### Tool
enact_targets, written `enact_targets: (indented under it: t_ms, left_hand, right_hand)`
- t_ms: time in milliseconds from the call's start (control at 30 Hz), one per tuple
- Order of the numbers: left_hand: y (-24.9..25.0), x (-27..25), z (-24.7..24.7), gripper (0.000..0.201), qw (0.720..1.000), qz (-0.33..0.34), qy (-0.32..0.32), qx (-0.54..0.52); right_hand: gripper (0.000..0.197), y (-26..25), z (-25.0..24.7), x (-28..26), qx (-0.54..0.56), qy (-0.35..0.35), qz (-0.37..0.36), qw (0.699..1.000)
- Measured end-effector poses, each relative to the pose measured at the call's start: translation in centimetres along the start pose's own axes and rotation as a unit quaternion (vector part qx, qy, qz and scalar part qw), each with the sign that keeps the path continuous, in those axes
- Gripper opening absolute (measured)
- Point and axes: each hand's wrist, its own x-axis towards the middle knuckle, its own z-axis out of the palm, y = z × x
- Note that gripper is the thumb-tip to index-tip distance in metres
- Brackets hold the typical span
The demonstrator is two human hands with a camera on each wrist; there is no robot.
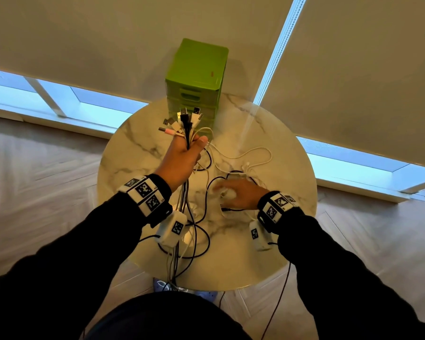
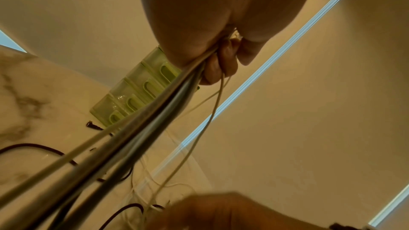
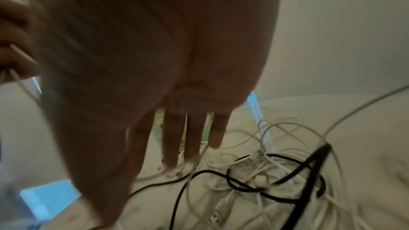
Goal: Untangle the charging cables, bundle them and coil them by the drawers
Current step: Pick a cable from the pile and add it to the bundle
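Observation:
My left hand [image 1: 185,153] is raised above the round marble table [image 1: 138,148] and grips a bunch of black, white and pink charging cables [image 1: 184,121], their USB plugs fanned out above the fist. The cords run down past my wrist and over the table's near edge [image 2: 137,137]. My right hand [image 1: 236,192] hovers, blurred, with straight spread fingers [image 3: 175,139] over a loose tangle of white and black cables [image 3: 265,172] on the table's right half. The green drawer unit [image 1: 198,77] stands at the table's far edge.
A wall of drawn roller blinds [image 1: 353,82] and low window strips lies behind the table. Wooden floor surrounds the table. A black cord [image 1: 280,298] hangs off the table's near right edge toward the floor.

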Motion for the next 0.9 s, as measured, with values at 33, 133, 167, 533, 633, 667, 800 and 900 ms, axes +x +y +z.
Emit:
enact_targets:
  t_ms: [33,133,167,533,633,667,800,900]
  left_hand:
    - [0.1,0.0,-0.1,0.020,1.000,0.000,-0.001,-0.003]
    - [0.8,0.2,-1.1,0.025,1.000,0.001,0.006,-0.009]
    - [1.1,0.3,-1.5,0.025,1.000,0.005,0.013,-0.009]
    - [2.3,1.5,-4.8,0.030,0.994,0.016,0.104,-0.010]
    - [1.2,0.8,-2.6,0.017,0.999,0.026,0.046,0.015]
    - [0.7,0.5,-1.9,0.010,0.999,0.032,0.022,0.028]
    - [-0.7,0.2,0.4,0.036,0.994,0.037,-0.030,0.097]
    - [-0.7,0.5,1.1,0.047,0.994,-0.021,-0.028,0.099]
  right_hand:
    - [0.038,-0.1,0.2,0.1,-0.026,-0.067,-0.003,0.997]
    - [0.026,0.9,0.6,0.1,-0.090,-0.084,0.009,0.992]
    - [0.026,1.6,0.4,-0.1,-0.079,-0.066,0.012,0.995]
    - [0.040,7.5,-3.0,-2.8,-0.022,0.163,0.166,0.972]
    - [0.037,3.4,-4.5,-1.5,0.085,0.226,0.090,0.966]
    - [0.037,1.8,-4.9,-1.1,0.095,0.223,0.066,0.968]
    - [0.037,-3.2,-5.7,-0.5,0.065,0.201,0.000,0.978]
    - [0.034,-5.1,-5.6,-0.7,0.049,0.205,-0.053,0.976]
